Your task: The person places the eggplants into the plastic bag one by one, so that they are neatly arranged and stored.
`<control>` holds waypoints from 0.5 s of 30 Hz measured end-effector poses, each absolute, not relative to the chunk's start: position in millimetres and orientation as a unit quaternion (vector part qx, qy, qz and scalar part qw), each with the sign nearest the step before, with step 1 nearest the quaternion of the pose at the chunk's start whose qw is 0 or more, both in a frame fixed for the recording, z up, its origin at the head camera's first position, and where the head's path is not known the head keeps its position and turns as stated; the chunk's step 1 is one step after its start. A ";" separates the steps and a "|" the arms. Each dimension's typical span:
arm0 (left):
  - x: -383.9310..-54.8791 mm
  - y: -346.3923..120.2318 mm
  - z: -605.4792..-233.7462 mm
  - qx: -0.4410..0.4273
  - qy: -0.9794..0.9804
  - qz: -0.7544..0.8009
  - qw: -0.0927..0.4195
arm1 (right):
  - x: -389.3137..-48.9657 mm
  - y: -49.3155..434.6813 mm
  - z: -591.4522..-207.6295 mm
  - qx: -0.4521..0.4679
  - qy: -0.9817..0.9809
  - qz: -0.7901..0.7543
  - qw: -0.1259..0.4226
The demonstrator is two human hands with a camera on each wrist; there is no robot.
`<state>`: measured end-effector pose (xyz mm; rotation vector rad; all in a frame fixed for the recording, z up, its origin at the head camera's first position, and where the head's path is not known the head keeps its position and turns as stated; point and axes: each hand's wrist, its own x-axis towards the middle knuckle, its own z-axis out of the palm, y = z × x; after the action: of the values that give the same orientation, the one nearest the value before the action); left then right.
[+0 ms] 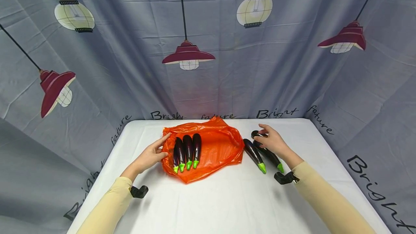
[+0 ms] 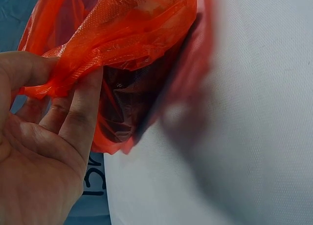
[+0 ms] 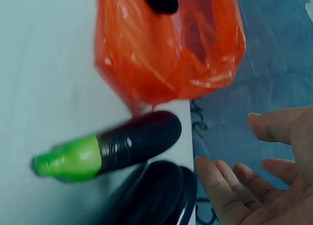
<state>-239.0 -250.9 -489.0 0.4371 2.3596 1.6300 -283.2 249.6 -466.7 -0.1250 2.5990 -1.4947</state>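
An orange plastic bag (image 1: 221, 147) lies spread on the white table, its mouth partly raised. Several dark purple eggplants (image 1: 187, 151) with green stem ends lie side by side on its left part. My left hand (image 1: 147, 158) is at the bag's left edge; in the left wrist view the thumb and fingers pinch the orange film (image 2: 132, 34). Right of the bag lies one eggplant (image 1: 254, 155), with more dark eggplants (image 1: 271, 156) beside it, overlapping. My right hand (image 1: 274, 142) hovers over these, fingers spread and holding nothing in the right wrist view.
The white table (image 1: 208, 205) has its back edge just behind the bag. A grey-blue curtain (image 1: 208, 86) printed with lamps hangs behind and at both sides. Black camera mounts (image 1: 139, 192) sit at both wrists.
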 end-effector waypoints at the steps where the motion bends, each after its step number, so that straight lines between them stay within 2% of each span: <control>1: -238.9 -251.0 -488.9 0.150 0.807 0.558 0.120 | -283.8 252.5 -467.0 -0.038 0.866 -0.494 0.069; 15: -237.6 -251.1 -488.6 0.149 0.806 0.560 0.121 | -287.8 282.0 -467.7 -0.034 0.867 -0.494 0.045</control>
<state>-237.6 -251.1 -488.6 0.4342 2.3545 1.6346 -287.8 282.0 -467.7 -0.1034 2.6499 -1.5100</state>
